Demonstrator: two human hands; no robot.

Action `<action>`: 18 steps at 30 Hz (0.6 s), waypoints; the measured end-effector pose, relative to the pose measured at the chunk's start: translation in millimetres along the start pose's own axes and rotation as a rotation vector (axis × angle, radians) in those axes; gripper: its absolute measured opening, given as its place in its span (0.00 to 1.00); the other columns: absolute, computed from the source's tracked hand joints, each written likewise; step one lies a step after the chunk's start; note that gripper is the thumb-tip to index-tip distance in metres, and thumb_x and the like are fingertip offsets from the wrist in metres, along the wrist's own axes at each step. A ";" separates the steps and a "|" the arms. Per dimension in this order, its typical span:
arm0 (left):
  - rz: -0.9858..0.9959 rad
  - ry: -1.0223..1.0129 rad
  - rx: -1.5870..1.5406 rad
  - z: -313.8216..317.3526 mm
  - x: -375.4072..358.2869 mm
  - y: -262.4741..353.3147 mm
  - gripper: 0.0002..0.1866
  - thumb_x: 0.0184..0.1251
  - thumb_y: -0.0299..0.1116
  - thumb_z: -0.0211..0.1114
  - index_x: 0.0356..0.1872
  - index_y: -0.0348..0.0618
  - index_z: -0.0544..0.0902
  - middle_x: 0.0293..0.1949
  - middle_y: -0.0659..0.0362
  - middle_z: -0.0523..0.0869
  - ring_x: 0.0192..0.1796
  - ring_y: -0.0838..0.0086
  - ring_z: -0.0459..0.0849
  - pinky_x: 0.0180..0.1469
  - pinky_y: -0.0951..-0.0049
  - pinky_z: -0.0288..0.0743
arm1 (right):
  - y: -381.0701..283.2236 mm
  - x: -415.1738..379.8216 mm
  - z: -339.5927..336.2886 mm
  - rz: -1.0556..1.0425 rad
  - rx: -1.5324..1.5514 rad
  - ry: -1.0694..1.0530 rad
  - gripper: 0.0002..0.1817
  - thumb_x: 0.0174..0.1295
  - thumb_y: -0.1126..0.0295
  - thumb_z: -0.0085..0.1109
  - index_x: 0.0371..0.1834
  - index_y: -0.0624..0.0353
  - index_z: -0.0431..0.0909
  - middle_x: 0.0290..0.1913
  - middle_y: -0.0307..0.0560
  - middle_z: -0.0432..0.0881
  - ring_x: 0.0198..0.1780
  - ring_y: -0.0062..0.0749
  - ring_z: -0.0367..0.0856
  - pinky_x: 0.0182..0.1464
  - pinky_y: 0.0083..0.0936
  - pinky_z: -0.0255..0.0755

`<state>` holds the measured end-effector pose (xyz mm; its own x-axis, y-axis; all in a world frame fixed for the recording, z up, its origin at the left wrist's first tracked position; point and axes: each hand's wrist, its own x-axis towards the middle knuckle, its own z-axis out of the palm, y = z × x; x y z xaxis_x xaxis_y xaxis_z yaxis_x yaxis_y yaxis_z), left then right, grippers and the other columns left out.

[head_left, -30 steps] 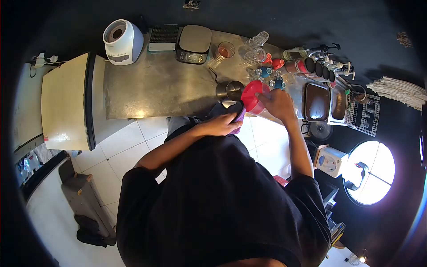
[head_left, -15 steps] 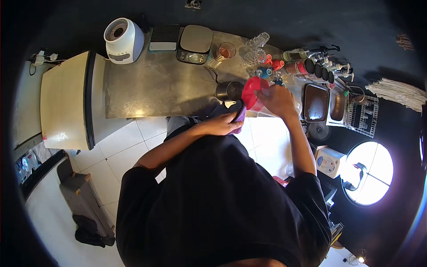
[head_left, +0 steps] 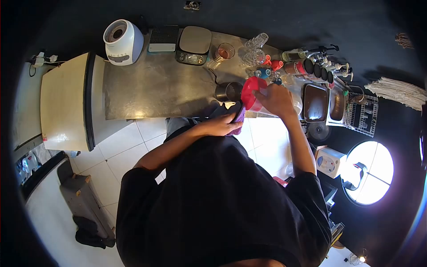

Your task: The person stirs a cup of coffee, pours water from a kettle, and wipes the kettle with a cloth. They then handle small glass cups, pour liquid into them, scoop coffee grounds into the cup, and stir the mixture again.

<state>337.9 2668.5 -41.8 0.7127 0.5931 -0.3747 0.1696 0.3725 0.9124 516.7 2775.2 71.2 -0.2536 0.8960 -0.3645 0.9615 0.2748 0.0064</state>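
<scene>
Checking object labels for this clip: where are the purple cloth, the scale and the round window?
Purple cloth (head_left: 240,119): head view, on its visible fold.
Scale (head_left: 195,40): head view, on its plate.
Round window (head_left: 376,168): head view, on its glass.

Hands (head_left: 218,126) on red container (head_left: 249,94), purple cloth (head_left: 239,126)

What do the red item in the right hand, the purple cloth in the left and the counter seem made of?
Red item, right hand: probably smooth plastic; bright, even colour, paler and seemingly see-through low down.
Purple cloth, left hand: soft, matt fabric, bunched; fibre too small to tell.
Counter: likely stainless steel, dull and worn; grey with blurred highlights.
</scene>
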 end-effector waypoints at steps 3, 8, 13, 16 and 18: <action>0.015 0.009 -0.004 1.7 3.8 -7.7 0.37 0.77 0.54 0.52 0.75 0.37 0.58 0.68 0.41 0.71 0.70 0.60 0.70 0.71 0.66 0.60 | -0.7 0.4 -0.9 -0.003 0.003 -0.031 0.27 0.58 0.41 0.61 0.28 0.59 0.87 0.29 0.65 0.84 0.37 0.59 0.86 0.44 0.48 0.78; -0.036 0.000 -0.003 1.3 0.9 -1.3 0.38 0.77 0.54 0.52 0.76 0.37 0.56 0.69 0.42 0.71 0.70 0.60 0.70 0.71 0.66 0.60 | -7.6 -1.9 -9.2 0.015 -0.003 -0.051 0.28 0.58 0.44 0.62 0.27 0.64 0.86 0.30 0.62 0.86 0.38 0.57 0.87 0.46 0.46 0.80; -0.019 0.000 -0.014 0.6 -0.5 0.9 0.38 0.77 0.53 0.52 0.76 0.38 0.55 0.69 0.44 0.70 0.71 0.60 0.68 0.72 0.65 0.59 | -7.4 -2.0 -6.1 0.019 -0.013 -0.026 0.27 0.57 0.45 0.63 0.28 0.65 0.86 0.30 0.63 0.85 0.39 0.57 0.87 0.47 0.46 0.80; 0.035 0.013 0.000 2.6 7.2 -12.8 0.37 0.78 0.52 0.52 0.76 0.38 0.55 0.69 0.44 0.70 0.70 0.61 0.69 0.72 0.66 0.59 | -6.7 -1.7 -5.1 0.012 -0.006 -0.029 0.27 0.57 0.45 0.63 0.29 0.65 0.86 0.30 0.63 0.85 0.39 0.57 0.87 0.47 0.47 0.79; 0.040 0.018 0.004 3.1 6.8 -13.0 0.36 0.78 0.51 0.52 0.76 0.38 0.56 0.69 0.44 0.70 0.70 0.61 0.69 0.71 0.66 0.59 | -7.4 -2.1 -6.3 0.008 -0.002 -0.031 0.27 0.57 0.45 0.63 0.29 0.65 0.86 0.30 0.63 0.85 0.39 0.57 0.87 0.47 0.47 0.79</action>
<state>342.6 2665.5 -55.7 0.7068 0.6201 -0.3405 0.1436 0.3456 0.9273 509.5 2773.5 77.8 -0.2421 0.8871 -0.3931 0.9634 0.2680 0.0114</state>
